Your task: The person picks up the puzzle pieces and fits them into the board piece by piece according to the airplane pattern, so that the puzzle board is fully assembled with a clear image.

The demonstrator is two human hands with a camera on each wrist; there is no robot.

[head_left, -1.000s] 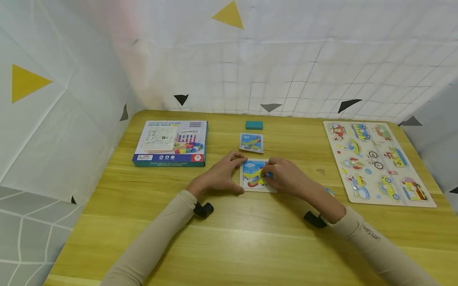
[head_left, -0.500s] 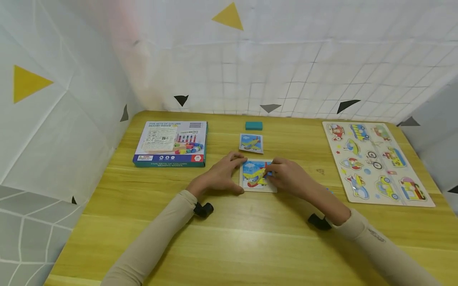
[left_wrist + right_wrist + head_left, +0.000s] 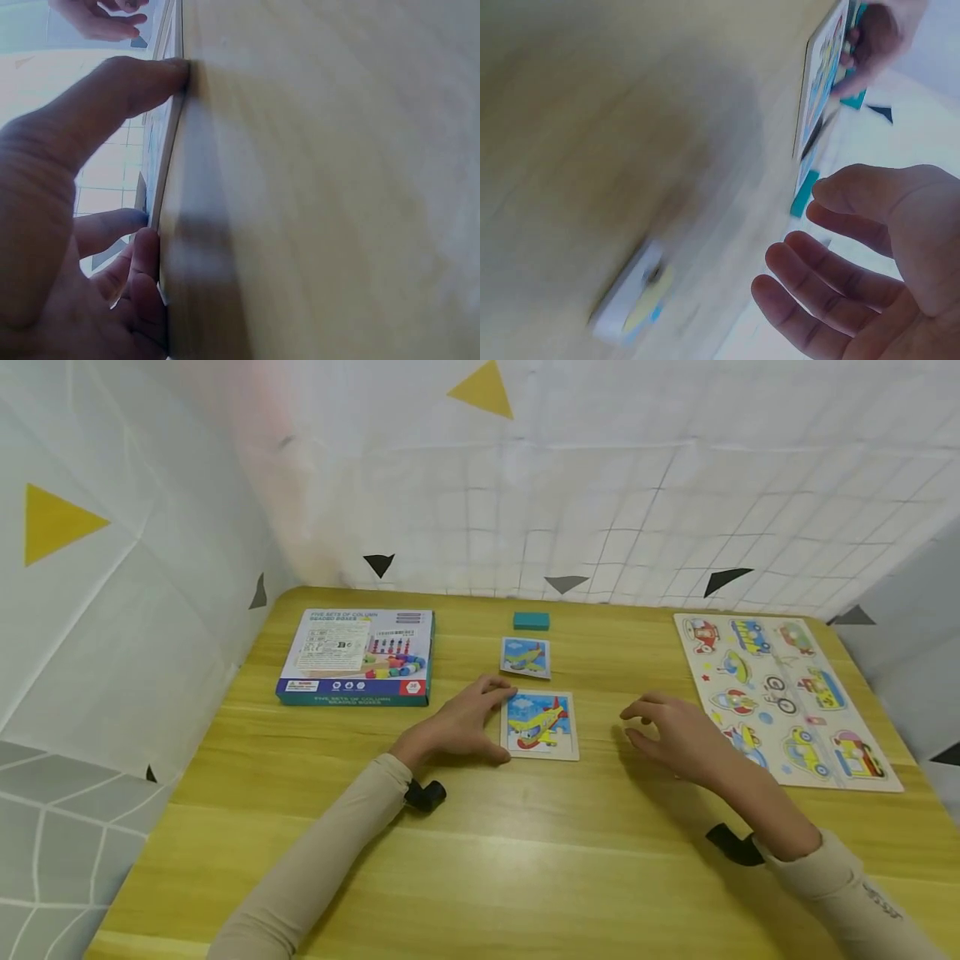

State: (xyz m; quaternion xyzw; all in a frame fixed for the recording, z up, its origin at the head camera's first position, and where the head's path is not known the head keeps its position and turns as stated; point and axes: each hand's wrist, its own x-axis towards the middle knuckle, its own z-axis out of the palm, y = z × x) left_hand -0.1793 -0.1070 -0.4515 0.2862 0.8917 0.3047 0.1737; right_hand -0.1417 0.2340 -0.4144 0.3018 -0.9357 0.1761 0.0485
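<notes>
My left hand holds the left side of a small airplane jigsaw puzzle, thumb at the near corner and index finger at the far one. A pale patch shows at the lower right of its picture. In the left wrist view the thumb touches the tray's edge. My right hand is over the table to the right, fingers loosely bent and nothing between them. Below it, in the right wrist view, lies a loose puzzle piece, yellow and blue on its face; the hand hides most of it in the head view.
Behind the puzzle lie a small airplane picture card and a teal block. A boxed bead toy sits at the back left. On the right is a large wooden vehicle peg puzzle, partly behind the right hand.
My right hand has left the airplane puzzle and moved right, its fingers parted. The red tail area it covered is now visible in the picture. My left hand stays put.
</notes>
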